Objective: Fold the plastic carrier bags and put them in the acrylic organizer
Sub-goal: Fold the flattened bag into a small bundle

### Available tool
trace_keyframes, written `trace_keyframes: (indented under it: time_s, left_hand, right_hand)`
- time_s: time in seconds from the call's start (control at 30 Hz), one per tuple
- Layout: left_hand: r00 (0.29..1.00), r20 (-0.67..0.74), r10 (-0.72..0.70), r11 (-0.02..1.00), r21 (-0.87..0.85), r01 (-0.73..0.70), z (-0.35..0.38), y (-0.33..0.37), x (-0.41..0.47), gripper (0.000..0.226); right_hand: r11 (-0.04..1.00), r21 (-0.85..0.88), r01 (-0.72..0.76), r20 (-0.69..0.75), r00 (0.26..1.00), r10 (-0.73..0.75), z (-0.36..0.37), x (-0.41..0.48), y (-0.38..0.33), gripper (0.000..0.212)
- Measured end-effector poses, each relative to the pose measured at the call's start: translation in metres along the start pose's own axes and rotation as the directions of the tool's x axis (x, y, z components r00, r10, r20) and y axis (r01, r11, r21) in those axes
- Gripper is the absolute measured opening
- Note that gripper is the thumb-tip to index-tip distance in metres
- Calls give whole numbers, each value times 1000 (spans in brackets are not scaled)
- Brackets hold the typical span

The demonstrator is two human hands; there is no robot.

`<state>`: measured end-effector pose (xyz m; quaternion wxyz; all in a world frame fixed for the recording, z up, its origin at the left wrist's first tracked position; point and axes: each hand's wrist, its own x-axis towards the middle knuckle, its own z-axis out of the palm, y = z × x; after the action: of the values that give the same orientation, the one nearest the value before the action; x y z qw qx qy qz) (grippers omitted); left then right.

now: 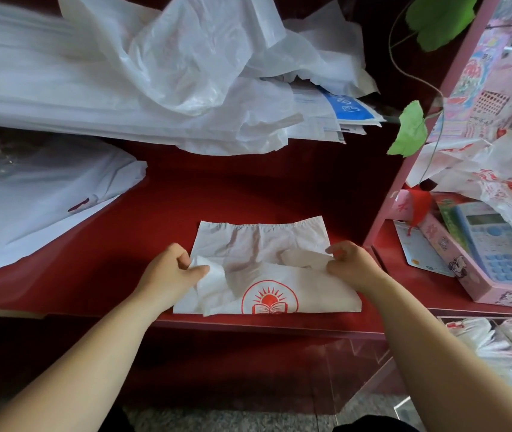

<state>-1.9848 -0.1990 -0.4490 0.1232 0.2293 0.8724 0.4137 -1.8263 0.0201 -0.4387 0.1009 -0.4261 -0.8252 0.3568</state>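
Note:
A white plastic carrier bag [264, 244] with a red sun-and-book logo lies flat on the red counter [161, 194] near its front edge. My left hand [170, 269] pinches the bag's left handle, and my right hand [351, 263] pinches the right handle. Both handles are drawn in over the bag's middle. A clear acrylic box [357, 369] stands below the counter at the lower right, with folded bags behind its wall.
A big heap of loose white bags [155, 73] fills the back of the counter, with more flat bags [30, 198] at the left. At the right are a pink shelf post [404, 169], a pink box with a calculator [497, 244], printed bags and green leaves.

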Motion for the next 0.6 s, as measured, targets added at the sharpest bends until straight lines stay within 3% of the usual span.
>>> trace_keyframes:
  time_s: [0.2,0.27,0.33,0.43,0.5,0.6]
  left_hand:
    - [999,2,-36,911,-411,33,-12,-17,-4,26]
    - [997,64,-33,868,-493,60,-16,-19,-6,21]
    - [992,128,5,883,-466,56,-20,-21,-6,17]
    - [973,212,92,958,-287,-28,-25,-26,-4,18]
    - [945,267,187,978,-141,-153,-27,-27,-3,34]
    - [859,412,304,949,-52,-311,-32,-26,-3,63]
  right_hand:
    - [995,-101,-5,-182,983,-14,12,1,9,13]
    - [991,-126,-35,-187,982,11,10,4,8,28]
    - [988,-137,-69,-186,982,43,9,7,6,42]
    - [979,-173,-108,-159,984,80,10,10,4,41]
    - [978,-179,-105,-149,986,78,9,10,3,40]
    - [982,-170,-88,-144,987,64,8,9,3,41]
